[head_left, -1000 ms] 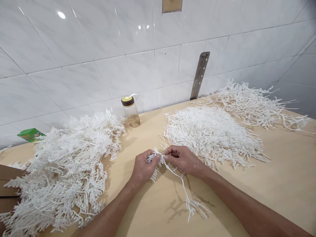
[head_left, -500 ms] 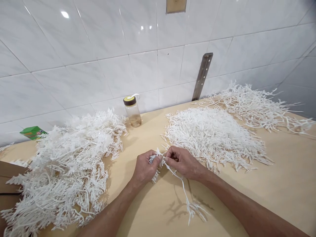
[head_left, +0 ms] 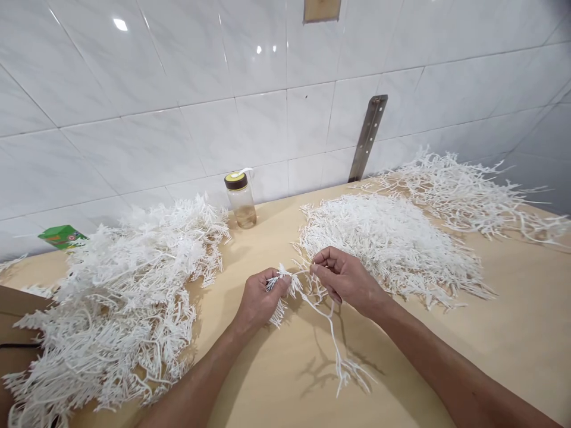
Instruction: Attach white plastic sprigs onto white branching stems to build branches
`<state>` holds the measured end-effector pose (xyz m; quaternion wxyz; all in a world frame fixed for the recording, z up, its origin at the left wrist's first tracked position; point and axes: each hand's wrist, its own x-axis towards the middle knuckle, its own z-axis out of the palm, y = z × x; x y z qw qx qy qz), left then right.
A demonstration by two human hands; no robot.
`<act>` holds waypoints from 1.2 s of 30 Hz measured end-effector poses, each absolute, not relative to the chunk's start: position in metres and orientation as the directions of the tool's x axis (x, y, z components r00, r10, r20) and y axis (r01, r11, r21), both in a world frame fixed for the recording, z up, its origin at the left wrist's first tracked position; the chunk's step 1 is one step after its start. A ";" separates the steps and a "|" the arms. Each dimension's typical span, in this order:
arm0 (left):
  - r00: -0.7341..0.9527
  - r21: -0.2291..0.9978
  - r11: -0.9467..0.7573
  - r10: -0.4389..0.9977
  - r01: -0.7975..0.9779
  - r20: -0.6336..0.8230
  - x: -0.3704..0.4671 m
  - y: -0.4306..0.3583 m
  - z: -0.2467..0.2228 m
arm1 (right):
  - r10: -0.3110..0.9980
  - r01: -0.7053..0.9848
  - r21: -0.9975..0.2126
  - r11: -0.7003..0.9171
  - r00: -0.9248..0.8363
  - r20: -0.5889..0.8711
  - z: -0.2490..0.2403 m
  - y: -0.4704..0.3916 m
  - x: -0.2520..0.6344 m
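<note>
My left hand (head_left: 257, 300) is closed around a small bunch of white plastic sprigs (head_left: 278, 314), pinched between thumb and fingers. A thin white branched stem (head_left: 332, 333) runs from that bunch down toward the front, its forked tips over the table. To the right, my right hand (head_left: 345, 278) has thumb and forefinger pinched together at a thin white strand that stretches across from the bunch. The heap of short white sprigs (head_left: 375, 238) lies just behind my right hand. Left of my left hand is a larger heap of feathery white branches (head_left: 134, 297).
Long white branched stems (head_left: 473, 190) are piled at the back right. A drink bottle (head_left: 243, 205) with brownish liquid stands near the tiled wall. A metal bracket (head_left: 368, 138) leans there. At left are a green carton (head_left: 62, 236) and a cardboard box (head_left: 20, 315).
My right hand has moved right and slightly up, away from my left hand, drawing the thin strand out between them. My left hand keeps its hold almost in place.
</note>
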<state>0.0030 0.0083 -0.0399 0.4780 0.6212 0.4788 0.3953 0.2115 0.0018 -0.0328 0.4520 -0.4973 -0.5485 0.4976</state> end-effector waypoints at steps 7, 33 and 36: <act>0.259 0.971 -0.111 0.964 0.212 0.054 0.004 0.008 -0.038 | 0.868 0.609 -0.766 0.204 0.249 0.429 -0.025 0.013 0.232; 0.253 0.953 -0.149 0.964 0.263 0.081 0.006 0.007 -0.040 | 0.982 0.563 -0.806 0.181 -0.052 0.184 -0.039 -0.004 0.184; 0.273 0.953 -0.141 0.960 0.267 0.066 0.006 0.007 -0.039 | 0.919 0.663 -0.664 0.346 -0.094 0.384 -0.045 -0.006 0.182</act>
